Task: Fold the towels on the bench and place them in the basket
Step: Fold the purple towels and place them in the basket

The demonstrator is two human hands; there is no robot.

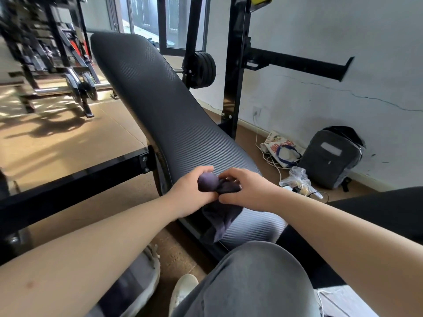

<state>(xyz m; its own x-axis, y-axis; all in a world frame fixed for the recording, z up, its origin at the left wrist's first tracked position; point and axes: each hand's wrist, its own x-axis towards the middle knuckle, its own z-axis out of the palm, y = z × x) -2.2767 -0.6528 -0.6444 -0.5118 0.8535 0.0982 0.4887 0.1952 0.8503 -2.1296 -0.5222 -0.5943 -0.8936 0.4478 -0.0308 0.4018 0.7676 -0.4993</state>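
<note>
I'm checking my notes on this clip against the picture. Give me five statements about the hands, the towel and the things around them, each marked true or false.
1. Both the left hand and the right hand grip the dark towel. True.
2. The towel lies flat and neatly folded. False: it is bunched, and part of it hangs over the near edge of the bench.
3. A grey backpack stands on the floor by the wall. True.
4. The towel is white. False: it is dark purple.
5. A printed tote bag lies on the bench. False: it lies on the floor, beside the backpack.
</note>
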